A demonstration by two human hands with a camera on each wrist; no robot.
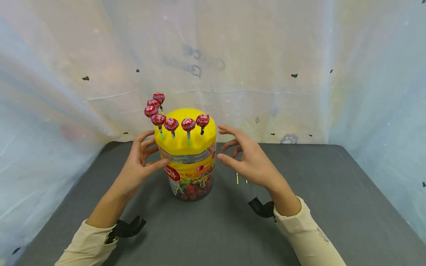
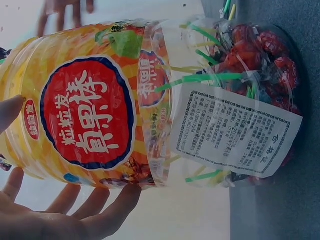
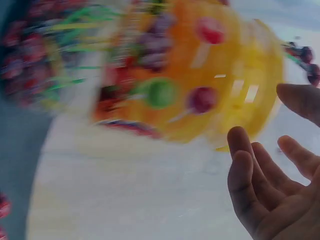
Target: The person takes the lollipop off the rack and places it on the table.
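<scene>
A large clear plastic candy jar (image 1: 191,171) with a yellow lid (image 1: 181,147) stands upright on the table. Several red-wrapped lollipops (image 1: 171,125) stick up from the lid along its left and front edge. My left hand (image 1: 141,159) is at the jar's left side, thumb toward the front and fingers spread along the side, touching it lightly. On the other side, my right hand (image 1: 247,155) hovers just off the jar with relaxed, parted fingers and nothing in them. Inside the jar, red lollipops (image 2: 245,50) with green and yellow sticks lie near the bottom.
On the dark grey table (image 1: 206,236), a yellow stick (image 1: 237,178) and a green stick show beneath my right hand. Pale cloth (image 1: 266,55) hangs behind the table and at both sides. Black wrist mounts (image 1: 129,227) sit by both sleeves.
</scene>
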